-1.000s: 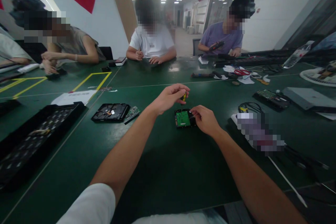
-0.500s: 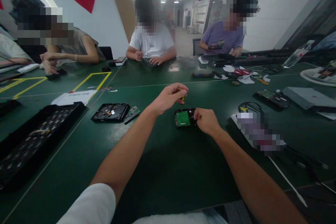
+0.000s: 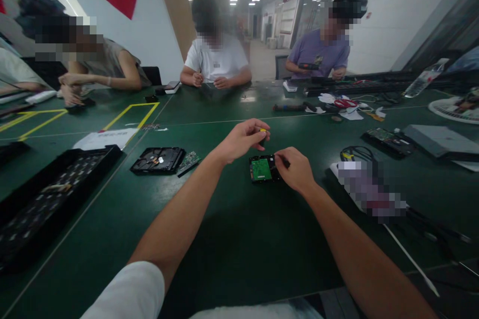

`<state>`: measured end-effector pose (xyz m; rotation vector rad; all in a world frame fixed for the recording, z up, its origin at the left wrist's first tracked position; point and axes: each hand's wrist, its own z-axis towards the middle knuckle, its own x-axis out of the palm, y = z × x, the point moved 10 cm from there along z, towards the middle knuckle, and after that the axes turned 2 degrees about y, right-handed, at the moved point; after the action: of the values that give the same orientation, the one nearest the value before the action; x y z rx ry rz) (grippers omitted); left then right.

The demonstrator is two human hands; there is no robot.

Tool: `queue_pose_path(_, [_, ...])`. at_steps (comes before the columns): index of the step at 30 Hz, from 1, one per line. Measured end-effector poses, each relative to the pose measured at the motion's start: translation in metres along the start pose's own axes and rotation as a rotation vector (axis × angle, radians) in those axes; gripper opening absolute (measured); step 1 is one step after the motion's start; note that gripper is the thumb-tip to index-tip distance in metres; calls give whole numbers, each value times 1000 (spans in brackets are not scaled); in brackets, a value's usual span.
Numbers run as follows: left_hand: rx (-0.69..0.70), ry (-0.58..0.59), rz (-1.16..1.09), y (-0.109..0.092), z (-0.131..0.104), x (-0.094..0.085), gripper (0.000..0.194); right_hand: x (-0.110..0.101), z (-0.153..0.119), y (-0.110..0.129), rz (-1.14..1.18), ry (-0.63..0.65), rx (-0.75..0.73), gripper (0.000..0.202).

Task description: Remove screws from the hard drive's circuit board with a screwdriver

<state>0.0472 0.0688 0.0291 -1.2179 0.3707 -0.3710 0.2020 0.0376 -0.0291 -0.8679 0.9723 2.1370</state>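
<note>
A hard drive point(image 3: 261, 169) lies on the green table with its green circuit board facing up. Just above its far edge, my left hand point(image 3: 245, 140) is closed round a small yellow-and-black tool point(image 3: 263, 131), which looks like a short screwdriver; most of it is hidden by the fingers. My right hand point(image 3: 295, 167) is at the drive's right end, thumb and forefinger pinched over its far right corner. Whether anything small sits between those fingertips is hidden. To the left lies an opened black drive casing point(image 3: 157, 160) beside a loose circuit board point(image 3: 189, 161).
A long black tray point(image 3: 56, 194) lies at the left. At the right are a blurred white-edged object point(image 3: 364, 189) with cables, another hard drive point(image 3: 388, 141) and a grey metal box point(image 3: 441, 140). A bottle point(image 3: 426, 78) stands tilted farther back. Several people sit across the table.
My right fingers have shifted up slightly and straightened at the drive's corner. The tool has turned in my left hand, its yellow part now higher. The drive stays in place.
</note>
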Motion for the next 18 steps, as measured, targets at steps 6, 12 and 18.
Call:
queue_pose_path(6, [2, -36, 21, 1, 2, -4, 22, 4, 0, -5, -55, 5, 26, 56])
queue_pose_path(12, [37, -52, 97, 1, 2, -6, 26, 4, 0, -3, 49, 22, 7, 45])
queue_pose_path(18, [62, -62, 117, -1, 3, -6, 24, -6, -1, 3, 123, -41, 9, 25])
